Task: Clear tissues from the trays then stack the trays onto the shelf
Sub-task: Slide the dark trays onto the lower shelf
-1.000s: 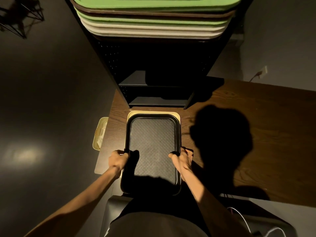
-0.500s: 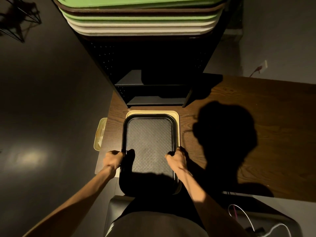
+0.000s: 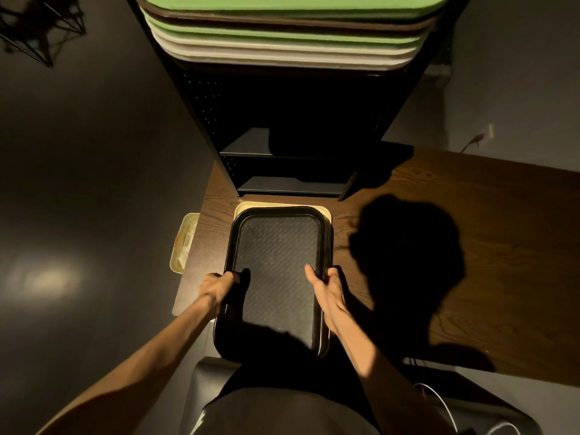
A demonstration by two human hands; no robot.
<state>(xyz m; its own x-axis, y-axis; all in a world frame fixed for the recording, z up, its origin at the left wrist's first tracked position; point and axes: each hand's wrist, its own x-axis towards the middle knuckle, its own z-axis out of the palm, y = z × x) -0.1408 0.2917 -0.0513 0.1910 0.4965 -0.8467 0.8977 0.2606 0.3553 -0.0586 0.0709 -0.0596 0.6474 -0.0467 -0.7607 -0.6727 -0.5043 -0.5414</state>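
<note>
A black textured tray [image 3: 279,262] lies in front of me, held by both long edges. My left hand [image 3: 218,285] grips its left rim and my right hand [image 3: 328,285] grips its right rim, thumbs over the edge. Under it lies a cream tray [image 3: 326,213], showing at the far and right edges. No tissue lies on the black tray. On top of the black shelf unit [image 3: 295,127] sits a stack of green, brown and cream trays [image 3: 282,36].
A cream bin [image 3: 182,246] holding crumpled tissues hangs off the left end of the dark wooden table [image 3: 470,230]. The shelf unit's lower shelves stand just beyond the trays. White cables [image 3: 439,406] lie at the lower right, beside a chair seat below me.
The black tray has come up and tilted a little in both hands, its near end toward me. The view has dropped slightly, so the shelf's tray stack looks closer.
</note>
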